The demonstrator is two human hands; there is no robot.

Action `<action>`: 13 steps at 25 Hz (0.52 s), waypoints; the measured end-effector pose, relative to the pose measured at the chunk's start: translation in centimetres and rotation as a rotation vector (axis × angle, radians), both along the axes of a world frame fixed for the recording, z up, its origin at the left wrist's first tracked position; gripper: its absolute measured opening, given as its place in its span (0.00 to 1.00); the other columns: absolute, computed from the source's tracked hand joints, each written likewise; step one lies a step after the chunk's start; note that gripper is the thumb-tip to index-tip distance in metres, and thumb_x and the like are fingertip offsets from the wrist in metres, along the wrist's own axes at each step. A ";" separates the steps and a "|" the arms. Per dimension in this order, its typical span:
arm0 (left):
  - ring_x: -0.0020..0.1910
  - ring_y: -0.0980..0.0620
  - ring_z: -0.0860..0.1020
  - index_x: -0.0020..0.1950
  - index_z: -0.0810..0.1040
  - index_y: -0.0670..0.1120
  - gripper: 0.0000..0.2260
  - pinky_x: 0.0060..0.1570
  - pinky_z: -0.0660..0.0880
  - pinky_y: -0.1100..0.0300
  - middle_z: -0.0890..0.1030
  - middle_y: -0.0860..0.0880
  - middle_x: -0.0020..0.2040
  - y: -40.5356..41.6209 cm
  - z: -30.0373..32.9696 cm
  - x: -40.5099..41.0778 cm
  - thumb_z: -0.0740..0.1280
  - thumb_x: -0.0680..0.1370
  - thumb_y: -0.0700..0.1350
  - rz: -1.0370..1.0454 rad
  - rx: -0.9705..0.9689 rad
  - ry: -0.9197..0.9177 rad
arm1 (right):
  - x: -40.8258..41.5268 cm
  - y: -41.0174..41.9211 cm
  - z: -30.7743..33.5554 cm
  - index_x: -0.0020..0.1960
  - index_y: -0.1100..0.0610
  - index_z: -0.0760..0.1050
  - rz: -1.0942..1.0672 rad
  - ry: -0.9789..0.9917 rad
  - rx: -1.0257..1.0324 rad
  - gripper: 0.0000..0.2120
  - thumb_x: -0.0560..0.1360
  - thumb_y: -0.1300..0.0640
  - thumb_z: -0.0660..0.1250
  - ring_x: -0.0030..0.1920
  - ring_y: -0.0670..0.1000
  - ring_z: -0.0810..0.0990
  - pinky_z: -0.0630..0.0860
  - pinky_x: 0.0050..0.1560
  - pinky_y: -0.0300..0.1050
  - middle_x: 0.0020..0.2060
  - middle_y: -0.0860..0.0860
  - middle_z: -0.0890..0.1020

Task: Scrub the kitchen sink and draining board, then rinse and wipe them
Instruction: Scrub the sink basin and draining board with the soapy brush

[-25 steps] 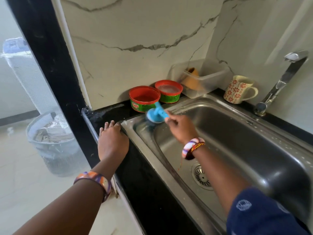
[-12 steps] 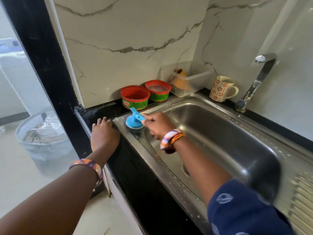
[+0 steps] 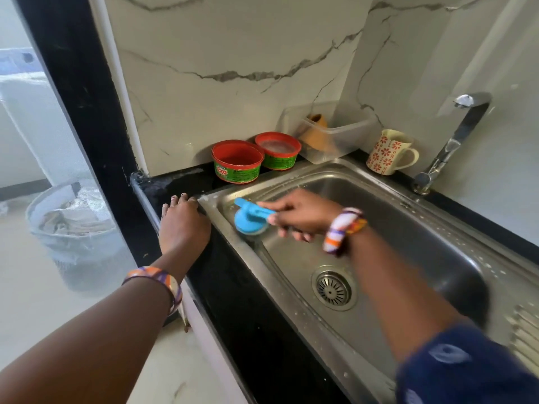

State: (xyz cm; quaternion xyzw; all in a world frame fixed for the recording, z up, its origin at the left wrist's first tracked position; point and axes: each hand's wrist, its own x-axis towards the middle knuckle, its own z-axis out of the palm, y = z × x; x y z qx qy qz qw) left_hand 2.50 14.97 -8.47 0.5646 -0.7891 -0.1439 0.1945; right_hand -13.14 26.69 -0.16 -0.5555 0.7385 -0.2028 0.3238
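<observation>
My right hand (image 3: 303, 215) grips the blue scrubber (image 3: 251, 219), fingers curled round its handle; handle lies left-right, pad down on the sink's (image 3: 408, 258) near-left corner. Left hand (image 3: 183, 225) rests flat on the counter (image 3: 233, 287), fingers together.

The scrubber (image 3: 250, 218) is bright blue against the grey steel sink (image 3: 379, 228), and the desk (image 3: 242, 287) is glossy black. Two tubs (image 3: 237, 161) are green with red rims, the nearer one carrying red and white lettering; the mug (image 3: 389, 151) is cream with red flowers. The wall (image 3: 233, 53) is white marble with grey veins, both wrists wear bangles (image 3: 339, 231) striped orange, white and purple, and the right sleeve (image 3: 466, 365) is dark blue with pale oval prints.
</observation>
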 end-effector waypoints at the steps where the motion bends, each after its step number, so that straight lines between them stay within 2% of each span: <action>1: 0.73 0.42 0.59 0.70 0.68 0.39 0.20 0.73 0.56 0.50 0.65 0.42 0.73 0.0 0.0 0.0 0.54 0.78 0.36 0.003 -0.004 0.000 | 1.0 -2.3 -0.7 0.68 0.55 0.71 0.007 0.068 -0.077 0.18 0.78 0.61 0.61 0.20 0.38 0.71 0.67 0.23 0.30 0.31 0.52 0.78; 2: 0.74 0.43 0.59 0.71 0.68 0.39 0.20 0.74 0.55 0.51 0.64 0.43 0.74 0.0 0.1 0.0 0.54 0.78 0.36 0.007 -0.003 0.003 | 1.9 -4.3 -1.2 0.67 0.56 0.72 0.009 0.149 -0.131 0.18 0.78 0.60 0.61 0.30 0.36 0.79 0.74 0.33 0.31 0.39 0.54 0.82; 3: 0.74 0.43 0.58 0.71 0.67 0.39 0.20 0.74 0.54 0.52 0.63 0.43 0.74 0.0 0.0 0.1 0.54 0.79 0.36 0.006 -0.005 0.006 | 2.5 -5.7 -1.6 0.67 0.56 0.72 0.000 0.214 -0.169 0.18 0.77 0.60 0.61 0.46 0.41 0.82 0.77 0.47 0.36 0.50 0.55 0.83; 4: 0.75 0.44 0.57 0.71 0.67 0.40 0.20 0.74 0.53 0.52 0.63 0.43 0.74 -0.1 0.0 0.1 0.54 0.79 0.37 0.000 -0.014 0.005 | 2.5 -6.5 -2.1 0.67 0.55 0.72 -0.023 0.241 -0.193 0.18 0.77 0.59 0.61 0.56 0.49 0.80 0.75 0.56 0.41 0.57 0.55 0.81; 5: 0.75 0.44 0.57 0.72 0.66 0.40 0.20 0.74 0.52 0.52 0.63 0.43 0.74 -0.1 -0.1 0.1 0.54 0.79 0.37 -0.006 -0.019 0.006 | 1.9 -6.8 -2.6 0.67 0.55 0.72 -0.061 0.225 -0.206 0.18 0.77 0.59 0.61 0.56 0.54 0.79 0.75 0.55 0.43 0.55 0.55 0.82; 6: 0.75 0.45 0.56 0.72 0.66 0.40 0.21 0.74 0.52 0.53 0.62 0.43 0.75 -0.2 -0.2 0.2 0.54 0.79 0.37 -0.010 -0.018 0.010 | 0.9 -6.7 -3.0 0.67 0.54 0.72 -0.113 0.180 -0.217 0.18 0.77 0.59 0.61 0.48 0.54 0.80 0.74 0.46 0.42 0.45 0.53 0.83; 7: 0.75 0.45 0.56 0.72 0.66 0.40 0.21 0.75 0.51 0.53 0.62 0.44 0.75 -0.3 -0.2 0.1 0.54 0.79 0.37 -0.010 -0.014 0.017 | -0.6 -6.3 -3.4 0.66 0.54 0.73 -0.190 0.136 -0.226 0.17 0.77 0.58 0.61 0.39 0.52 0.77 0.71 0.38 0.39 0.35 0.49 0.79; 8: 0.75 0.45 0.56 0.72 0.66 0.41 0.21 0.75 0.51 0.53 0.62 0.44 0.75 -0.4 -0.3 0.1 0.54 0.79 0.37 -0.009 -0.012 0.024 | -2.3 -6.1 -3.7 0.65 0.54 0.74 -0.285 0.121 -0.233 0.17 0.77 0.58 0.61 0.33 0.49 0.73 0.66 0.33 0.37 0.30 0.48 0.74; 9: 0.76 0.45 0.56 0.72 0.66 0.41 0.21 0.75 0.51 0.53 0.62 0.44 0.75 -0.4 -0.3 0.1 0.53 0.79 0.37 -0.007 -0.015 0.028 | -4.0 -6.2 -3.9 0.65 0.54 0.75 -0.386 0.129 -0.231 0.17 0.77 0.58 0.61 0.33 0.50 0.72 0.65 0.32 0.37 0.30 0.49 0.74; 11: 0.75 0.45 0.56 0.72 0.66 0.41 0.21 0.75 0.51 0.53 0.62 0.44 0.75 -0.4 -0.3 0.0 0.53 0.79 0.37 0.003 -0.012 0.029 | -6.7 -6.8 -3.9 0.64 0.54 0.76 -0.518 0.161 -0.206 0.17 0.76 0.56 0.61 0.37 0.54 0.76 0.68 0.37 0.40 0.37 0.55 0.81; 13: 0.76 0.45 0.55 0.73 0.65 0.41 0.21 0.75 0.51 0.53 0.61 0.44 0.75 -0.3 -0.2 0.1 0.53 0.79 0.37 0.011 0.001 0.035 | -6.7 -6.8 -3.7 0.65 0.53 0.75 -0.519 0.122 -0.208 0.17 0.77 0.56 0.61 0.32 0.49 0.72 0.67 0.35 0.39 0.32 0.50 0.77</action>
